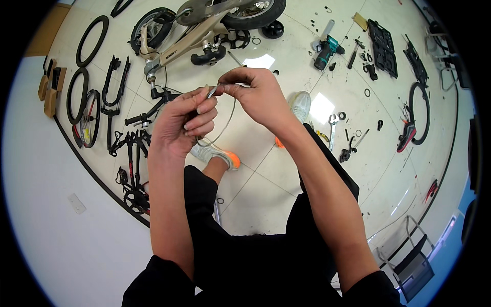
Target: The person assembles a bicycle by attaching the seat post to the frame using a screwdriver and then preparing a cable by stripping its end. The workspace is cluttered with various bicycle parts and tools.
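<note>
Both hands meet in front of me, fingertips nearly touching. My left hand is closed, its thumb and forefinger around a small silvery metal piece whose exact kind is hard to make out. My right hand pinches at the same spot. A thin grey cable hangs from beneath the right fingers and loops back to the left palm; its ends are hidden by my fingers. Just beyond my hands, a beige folding bike lies on the tiled floor.
A bike fork, black frame and tyres lie at the left. To the right are a cordless drill, hammer, tool case, wrench and saddle. A chair stands at the lower right.
</note>
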The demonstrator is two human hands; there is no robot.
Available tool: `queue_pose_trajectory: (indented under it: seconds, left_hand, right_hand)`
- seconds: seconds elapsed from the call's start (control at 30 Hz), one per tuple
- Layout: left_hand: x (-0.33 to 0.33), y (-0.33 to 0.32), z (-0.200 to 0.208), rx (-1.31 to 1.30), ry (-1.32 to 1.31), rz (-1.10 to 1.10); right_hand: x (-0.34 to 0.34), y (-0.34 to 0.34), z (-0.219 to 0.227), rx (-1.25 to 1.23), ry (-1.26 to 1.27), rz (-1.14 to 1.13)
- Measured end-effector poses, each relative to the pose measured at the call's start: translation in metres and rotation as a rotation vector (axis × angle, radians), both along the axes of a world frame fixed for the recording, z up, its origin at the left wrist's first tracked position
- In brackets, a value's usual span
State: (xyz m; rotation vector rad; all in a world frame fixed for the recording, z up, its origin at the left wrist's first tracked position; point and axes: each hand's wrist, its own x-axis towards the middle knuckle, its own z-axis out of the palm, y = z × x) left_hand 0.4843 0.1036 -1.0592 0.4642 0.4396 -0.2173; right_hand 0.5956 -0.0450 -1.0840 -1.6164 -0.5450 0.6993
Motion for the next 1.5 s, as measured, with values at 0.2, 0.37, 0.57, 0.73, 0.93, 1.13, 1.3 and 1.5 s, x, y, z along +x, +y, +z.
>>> queue_pose_trajectory:
  seconds: [0.2,0.37,0.57,0.73,0.93,1.13,1.3,1.5]
  left_hand:
    - [0.0,-0.002,0.002,-0.032,0.027,0.009]
    - [0.002,-0.002,0.002,-0.059,0.053,0.046]
    - [0.002,0.001,0.003,-0.285,0.071,0.095]
    - [-0.004,0.008,0.012,-0.272,0.086,0.111]
    - [-0.01,0.02,0.017,-0.227,0.17,0.119]
    - [-0.007,0.012,0.022,-0.027,0.294,0.16]
    - [-0.011,0.016,0.01,-0.002,0.176,0.08]
    - [-0.01,0.009,0.019,0.141,0.171,0.052]
  right_hand:
    - [0.002,-0.001,0.0,-0.007,0.052,0.0]
    - [0.006,-0.002,-0.003,-0.013,0.1,0.049]
    - [0.006,0.001,-0.006,0.141,0.215,-0.014]
    - [-0.01,0.01,0.011,0.036,-0.061,-0.056]
    - [-0.028,0.028,0.006,-0.004,-0.355,-0.185]
    - [-0.036,0.034,-0.006,-0.023,-0.555,-0.22]
    - [-0.034,0.035,-0.003,-0.103,-0.242,-0.159]
    - [-0.03,0.032,0.001,-0.168,-0.351,-0.177]
